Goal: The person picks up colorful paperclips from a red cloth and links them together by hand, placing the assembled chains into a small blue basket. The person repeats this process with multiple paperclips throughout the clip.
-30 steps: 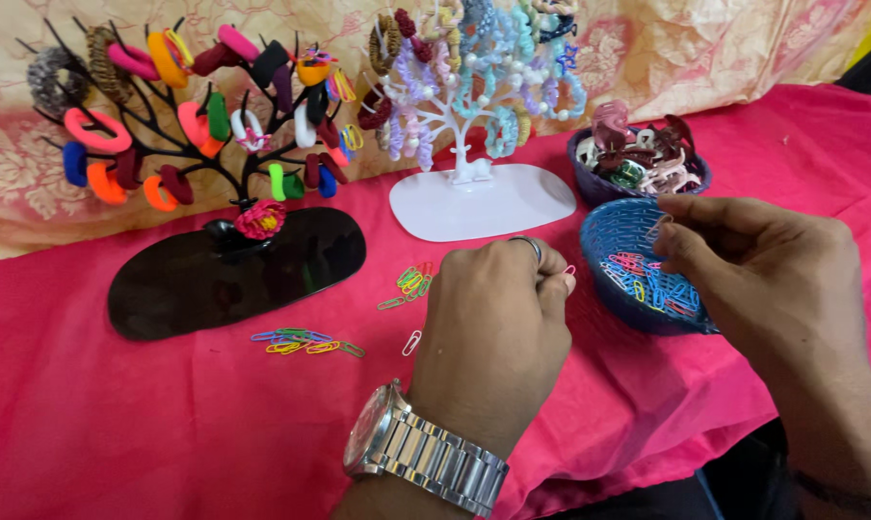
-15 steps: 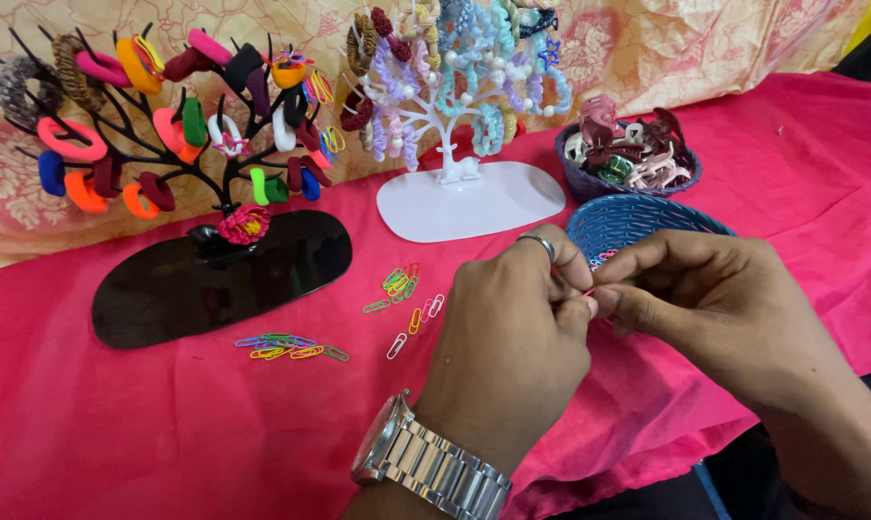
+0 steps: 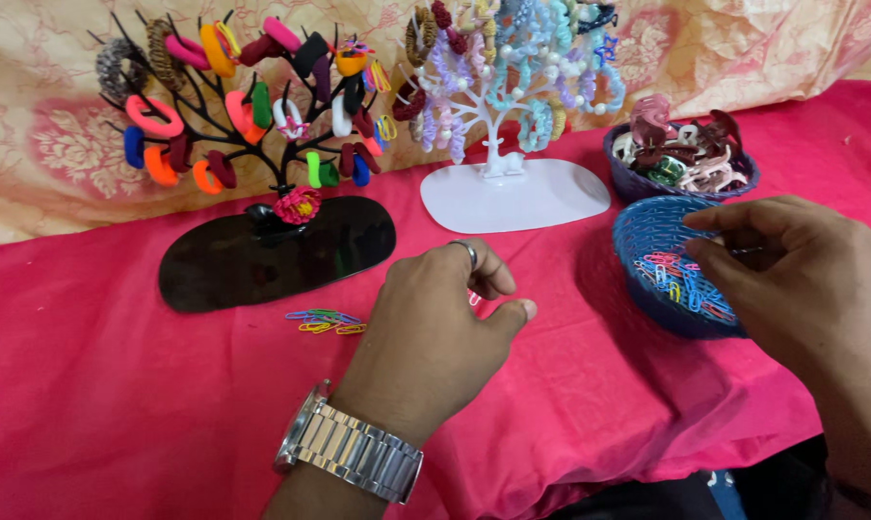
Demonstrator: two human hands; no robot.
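My left hand [image 3: 435, 332], with a ring and a metal wristwatch [image 3: 349, 448], rests palm down on the pink cloth [image 3: 118, 404], fingers loosely spread. A bit of a paper clip [image 3: 474, 299] shows under its fingertips. A small row of coloured paper clips [image 3: 325, 321] lies just to its left. My right hand [image 3: 802, 289] hovers over a blue woven basket [image 3: 638, 226] holding several coloured paper clips [image 3: 672, 274]. Thumb and forefinger are apart above them. I see nothing held.
A black tree-shaped stand [image 3: 272, 250] hung with colourful hair ties stands at the back left. A white tree stand [image 3: 513, 193] with pastel ties is behind my left hand. A dark bowl [image 3: 620, 178] of claw clips sits at the back right. Patterned fabric hangs behind.
Half a second ago both hands met, pinching together in front of the basket. Now the left hand has dropped to the cloth and the right has moved back over the blue basket.
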